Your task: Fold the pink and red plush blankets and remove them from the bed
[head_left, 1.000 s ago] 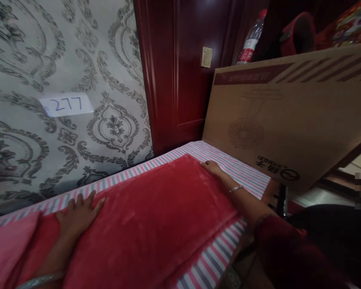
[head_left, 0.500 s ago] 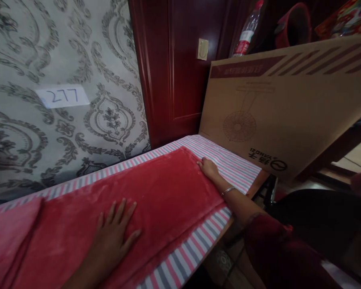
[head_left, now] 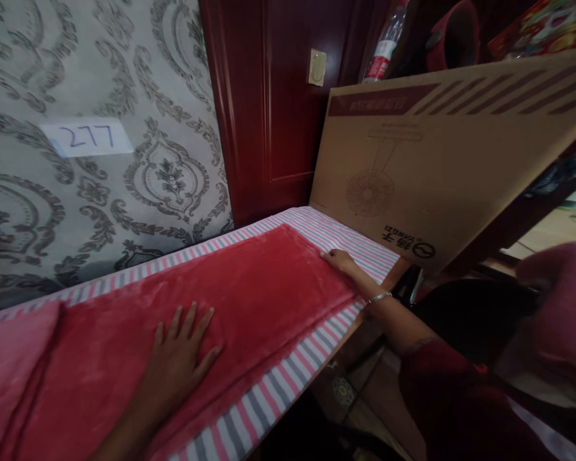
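A plush red fleece blanket (head_left: 230, 301) lies flat on a pink, grey and white striped sheet (head_left: 288, 390). The left hand (head_left: 180, 355) presses it, fingers spread wide; the right hand (head_left: 338, 259), fingers together, rests flat at its far edge beside a leaning brown cardboard box (head_left: 436, 160). Both hands have barely shifted since half a second ago.
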`<state>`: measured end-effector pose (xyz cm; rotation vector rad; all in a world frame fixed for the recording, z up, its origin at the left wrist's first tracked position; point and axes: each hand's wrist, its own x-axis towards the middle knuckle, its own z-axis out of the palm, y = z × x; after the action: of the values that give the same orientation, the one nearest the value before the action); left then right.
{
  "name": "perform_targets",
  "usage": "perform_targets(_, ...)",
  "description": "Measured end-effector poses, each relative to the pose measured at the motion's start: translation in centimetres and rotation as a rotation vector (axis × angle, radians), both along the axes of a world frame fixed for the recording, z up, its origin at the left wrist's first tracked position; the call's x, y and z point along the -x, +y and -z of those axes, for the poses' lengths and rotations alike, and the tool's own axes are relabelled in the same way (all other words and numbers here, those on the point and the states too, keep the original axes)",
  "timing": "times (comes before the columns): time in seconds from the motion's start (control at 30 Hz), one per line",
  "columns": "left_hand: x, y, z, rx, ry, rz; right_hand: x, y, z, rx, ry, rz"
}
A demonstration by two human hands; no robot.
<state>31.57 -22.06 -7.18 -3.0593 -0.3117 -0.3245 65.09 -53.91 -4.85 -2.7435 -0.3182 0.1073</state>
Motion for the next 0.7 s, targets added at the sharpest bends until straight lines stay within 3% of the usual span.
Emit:
perform_targets(0.17,-0.1,-0.3,-0.5,0.008,0.026,-0.008,2.8,-3.1,0.9,0.036,-0.031,0.030)
perform_targets(0.33,-0.1,-0.8,-1.1,-0.008,0.057,-0.031,3.7,-3.3,1.1,-0.004,-0.047,0.070)
perform_targets(0.47,0.3,-0.6,-1.1,0.077,0.008,-0.004,4.2,-3.7,0.6,-0.103,-0.036,0.081)
perform_targets(0.6,1.3,-0.7,-1.3,0.180,-0.077,0.163,5.4,-5.1,0.4,-0.247,0.000,0.098)
perform_targets(0.7,2.0,-1.4,-1.9,0.209,-0.007,0.312,6.8,-5.8,0.3,-0.388,0.061,0.085)
